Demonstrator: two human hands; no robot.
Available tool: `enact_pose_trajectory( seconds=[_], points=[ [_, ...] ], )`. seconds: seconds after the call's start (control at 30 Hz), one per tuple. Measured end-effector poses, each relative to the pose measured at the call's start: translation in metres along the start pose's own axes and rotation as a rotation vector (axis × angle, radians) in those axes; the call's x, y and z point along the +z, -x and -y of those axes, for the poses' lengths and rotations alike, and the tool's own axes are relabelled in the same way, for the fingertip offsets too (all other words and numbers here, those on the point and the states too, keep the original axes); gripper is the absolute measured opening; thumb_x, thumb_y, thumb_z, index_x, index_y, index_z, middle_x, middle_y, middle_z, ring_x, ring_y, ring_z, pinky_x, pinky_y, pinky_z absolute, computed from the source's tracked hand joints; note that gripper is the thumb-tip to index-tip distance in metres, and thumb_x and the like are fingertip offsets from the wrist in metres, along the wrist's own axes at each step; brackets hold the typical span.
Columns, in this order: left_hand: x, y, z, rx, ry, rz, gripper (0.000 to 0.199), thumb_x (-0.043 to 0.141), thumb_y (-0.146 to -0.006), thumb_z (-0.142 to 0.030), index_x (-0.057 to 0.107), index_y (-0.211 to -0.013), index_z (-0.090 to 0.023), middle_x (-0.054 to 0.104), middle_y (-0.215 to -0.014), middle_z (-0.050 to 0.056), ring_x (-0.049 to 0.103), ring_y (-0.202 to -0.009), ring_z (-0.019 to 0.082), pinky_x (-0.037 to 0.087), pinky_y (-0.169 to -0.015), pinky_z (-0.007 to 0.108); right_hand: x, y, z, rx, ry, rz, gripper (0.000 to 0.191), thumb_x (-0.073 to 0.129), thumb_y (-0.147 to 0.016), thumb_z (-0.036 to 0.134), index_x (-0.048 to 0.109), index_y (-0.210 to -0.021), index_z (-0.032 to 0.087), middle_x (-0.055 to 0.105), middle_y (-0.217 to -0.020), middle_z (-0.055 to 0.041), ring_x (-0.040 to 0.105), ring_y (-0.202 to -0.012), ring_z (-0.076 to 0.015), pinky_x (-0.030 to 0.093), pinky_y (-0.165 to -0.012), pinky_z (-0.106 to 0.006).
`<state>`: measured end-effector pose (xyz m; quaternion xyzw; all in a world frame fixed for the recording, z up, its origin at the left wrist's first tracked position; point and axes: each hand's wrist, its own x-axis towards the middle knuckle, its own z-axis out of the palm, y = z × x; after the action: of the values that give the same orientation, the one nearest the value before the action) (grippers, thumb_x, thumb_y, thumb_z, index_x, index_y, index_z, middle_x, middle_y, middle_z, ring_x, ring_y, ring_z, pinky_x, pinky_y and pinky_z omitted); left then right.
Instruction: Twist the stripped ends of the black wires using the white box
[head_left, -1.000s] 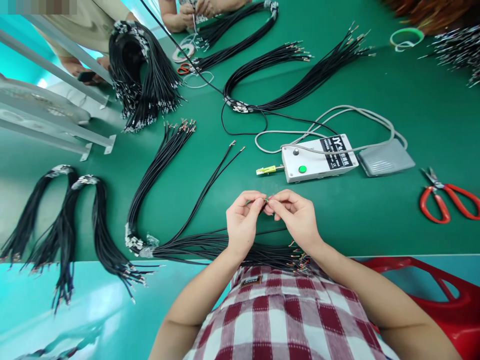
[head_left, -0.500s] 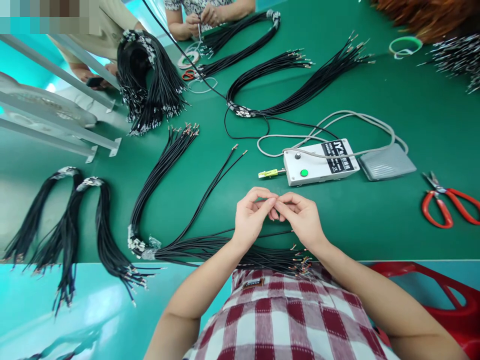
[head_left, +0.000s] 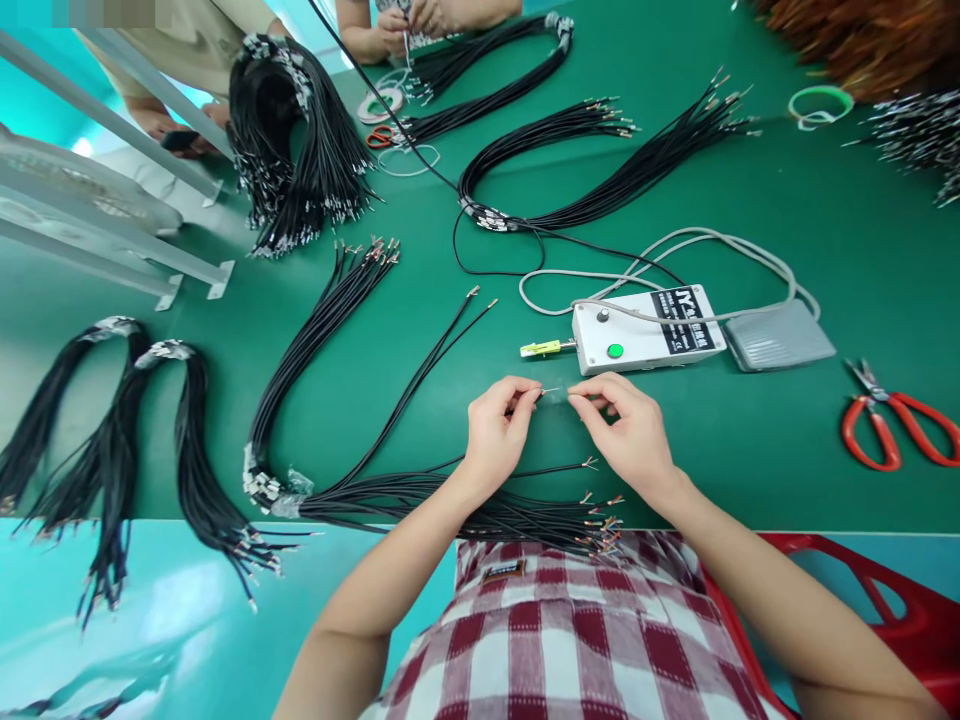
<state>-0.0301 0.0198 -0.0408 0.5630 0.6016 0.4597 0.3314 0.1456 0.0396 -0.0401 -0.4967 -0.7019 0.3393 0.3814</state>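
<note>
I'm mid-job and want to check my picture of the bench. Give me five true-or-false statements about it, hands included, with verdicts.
1. The left hand and right hand are pressed together. False: a gap shows between them.
2. A thin wire pokes out from the left hand's pinch. True.
3. The button on the white box is red. False: it is green.
4. The gray pedal lies to the right of the white box, as the camera sees it. True.
5. The red-handled cutters are in the right hand. False: they lie on the table, off to its right.
</note>
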Motion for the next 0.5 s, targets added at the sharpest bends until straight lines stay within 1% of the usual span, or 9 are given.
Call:
enact_pose_trajectory(
  seconds=[0.03,0.1,0.13,0.2,0.27,0.3,0.4,0.43,0.5],
  points=[
    [-0.002,-0.003,0.000,-0.024,0.017,0.019,0.014,0.061,-0.093,-0.028,0.070,-0.088,-0.018,0.071,-0.077,0.002,0.064,-0.067,0.013,0.049,-0.063,0.024,-0.004,-0.002,0.002,-0.102,0.169,-0.005,0.018,0.060,-0.097,0.034,0.071,-0.102,0.020,0.073,-0.099,-0.0054,0.067,-0.075,-0.0165,0.046,-0.070,-0.032],
    [-0.005,-0.009,0.000,-0.052,0.048,0.062,0.014,0.061,-0.092,-0.028,0.069,-0.086,-0.018,0.069,-0.075,0.001,0.062,-0.065,0.013,0.048,-0.062,0.023,-0.009,-0.008,0.009,-0.299,0.465,0.026,0.025,0.061,-0.098,0.033,0.068,-0.117,0.018,0.074,-0.111,-0.0083,0.068,-0.090,-0.0202,0.042,-0.077,-0.034],
    [-0.007,-0.011,0.000,-0.059,0.058,0.087,0.014,0.061,-0.091,-0.028,0.068,-0.085,-0.018,0.068,-0.075,0.001,0.061,-0.064,0.013,0.048,-0.061,0.024,-0.009,-0.013,0.014,-0.377,0.579,0.058,0.026,0.060,-0.098,0.033,0.067,-0.118,0.017,0.074,-0.112,-0.0091,0.067,-0.093,-0.0215,0.039,-0.078,-0.035],
    [-0.011,-0.015,-0.002,-0.062,0.049,0.138,0.013,0.060,-0.091,-0.027,0.067,-0.084,-0.018,0.067,-0.073,0.001,0.060,-0.062,0.013,0.047,-0.059,0.024,-0.007,-0.024,0.021,-0.476,0.740,0.125,0.020,0.057,-0.100,0.030,0.071,-0.103,0.016,0.076,-0.098,-0.0076,0.066,-0.087,-0.0214,0.035,-0.076,-0.036],
    [-0.015,-0.018,-0.002,-0.025,-0.022,0.178,0.014,0.058,-0.092,-0.025,0.066,-0.082,-0.019,0.066,-0.072,0.001,0.058,-0.061,0.013,0.046,-0.059,0.024,-0.002,-0.034,0.024,-0.548,0.827,0.190,0.024,0.055,-0.100,0.024,0.070,-0.083,0.018,0.074,-0.077,-0.0034,0.063,-0.073,-0.0191,0.030,-0.072,-0.036],
    [-0.017,-0.020,-0.002,0.024,-0.078,0.189,0.015,0.056,-0.092,-0.023,0.066,-0.082,-0.019,0.066,-0.073,0.001,0.059,-0.063,0.014,0.047,-0.061,0.025,0.000,-0.038,0.024,-0.582,0.853,0.216,0.027,0.054,-0.100,0.021,0.069,-0.077,0.018,0.071,-0.070,-0.0019,0.060,-0.068,-0.0182,0.029,-0.070,-0.036],
    [-0.023,-0.024,0.004,0.207,-0.257,0.220,0.015,0.053,-0.093,-0.019,0.065,-0.084,-0.021,0.066,-0.080,0.004,0.062,-0.074,0.017,0.049,-0.071,0.028,0.008,-0.047,0.019,-0.653,0.892,0.271,0.028,0.054,-0.098,0.015,0.068,-0.075,0.019,0.068,-0.065,-0.0007,0.057,-0.066,-0.0174,0.026,-0.069,-0.035],
    [-0.024,-0.026,0.007,0.248,-0.289,0.229,0.015,0.053,-0.093,-0.019,0.065,-0.085,-0.021,0.066,-0.081,0.004,0.062,-0.075,0.018,0.049,-0.072,0.028,0.009,-0.049,0.017,-0.662,0.900,0.283,0.028,0.054,-0.097,0.014,0.068,-0.074,0.019,0.068,-0.065,-0.0006,0.056,-0.066,-0.0172,0.026,-0.069,-0.035],
    [-0.026,-0.030,0.013,0.274,-0.294,0.234,0.016,0.052,-0.094,-0.018,0.065,-0.086,-0.021,0.065,-0.081,0.004,0.062,-0.076,0.018,0.050,-0.073,0.029,0.010,-0.054,0.014,-0.667,0.904,0.304,0.028,0.054,-0.098,0.014,0.069,-0.073,0.019,0.067,-0.064,-0.0006,0.055,-0.066,-0.0172,0.024,-0.067,-0.035]
  ],
)
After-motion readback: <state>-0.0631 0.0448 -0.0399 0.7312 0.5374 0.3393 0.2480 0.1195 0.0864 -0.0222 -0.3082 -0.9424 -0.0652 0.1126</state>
